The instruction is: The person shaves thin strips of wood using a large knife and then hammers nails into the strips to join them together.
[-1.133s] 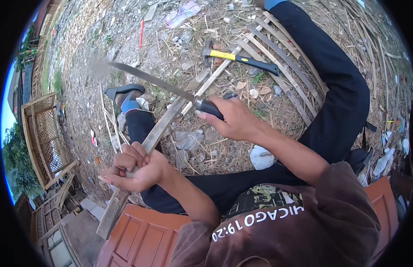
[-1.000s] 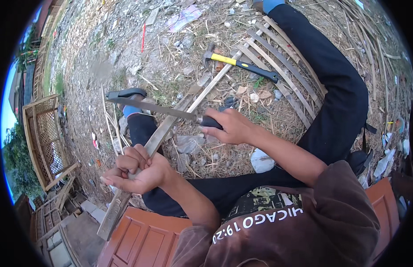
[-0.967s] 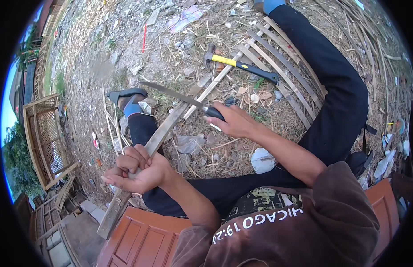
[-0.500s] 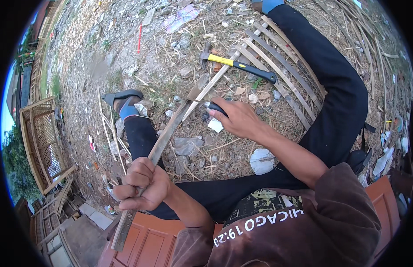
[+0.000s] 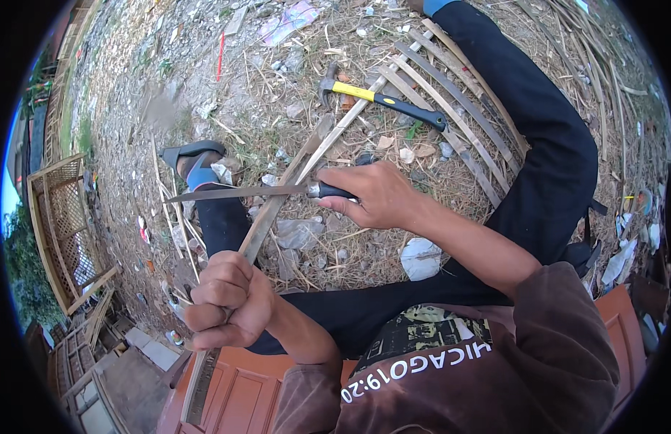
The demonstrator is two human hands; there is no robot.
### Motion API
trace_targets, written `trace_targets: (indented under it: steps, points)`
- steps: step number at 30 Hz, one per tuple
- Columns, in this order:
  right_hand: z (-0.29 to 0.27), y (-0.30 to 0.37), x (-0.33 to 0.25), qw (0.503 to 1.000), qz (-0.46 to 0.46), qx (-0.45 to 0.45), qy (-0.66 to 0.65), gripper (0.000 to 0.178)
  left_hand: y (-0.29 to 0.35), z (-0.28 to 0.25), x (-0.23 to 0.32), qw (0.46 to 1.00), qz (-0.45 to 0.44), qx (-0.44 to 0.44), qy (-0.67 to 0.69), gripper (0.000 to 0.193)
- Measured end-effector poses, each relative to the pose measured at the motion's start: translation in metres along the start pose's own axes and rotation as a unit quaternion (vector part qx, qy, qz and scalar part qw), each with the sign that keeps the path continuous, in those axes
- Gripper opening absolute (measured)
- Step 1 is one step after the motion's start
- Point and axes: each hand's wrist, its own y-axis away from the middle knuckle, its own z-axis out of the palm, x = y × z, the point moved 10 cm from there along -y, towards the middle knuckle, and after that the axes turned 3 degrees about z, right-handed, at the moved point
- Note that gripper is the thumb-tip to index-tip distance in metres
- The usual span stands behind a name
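My left hand [image 5: 230,302] is closed in a fist around a long, weathered wooden strip [image 5: 261,224]. The strip slants from beneath that hand up toward the middle, its near end passing below the fist. In my right hand [image 5: 379,194] is the black handle of a long-bladed knife [image 5: 234,193]. Its dark blade points left and crosses over the strip; whether the edge touches the wood I cannot tell. A paler wooden slat [image 5: 339,132] lies on the ground near the strip's far end.
Beyond my right hand, a claw hammer [image 5: 386,99] with a yellow and black handle rests across the slats. Several thin wooden slats [image 5: 462,101] lie beside my right leg [image 5: 538,101]. A pale stone [image 5: 422,259] sits in the dry grass. A lattice panel [image 5: 64,224] stands at left.
My right hand has drawn the knife nearer and a little left along the strip. The blade now shows at full length, pointing left. My left hand keeps its grip with hardly any movement.
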Motion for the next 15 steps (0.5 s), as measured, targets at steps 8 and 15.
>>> trace_targets:
  steps: [8, 15]
  points:
    - [0.009, 0.026, 0.128, 0.825, 0.467, -0.057, -0.314, 0.037, 0.006, -0.032, 0.005, 0.997, -0.030, 0.052, -0.037, 0.049]
    - [0.036, 0.036, 0.132, 0.756, 0.509, -0.123, -0.393, 0.044, -0.007, -0.028, -0.008, 0.998, -0.051, -0.016, 0.025, 0.056]
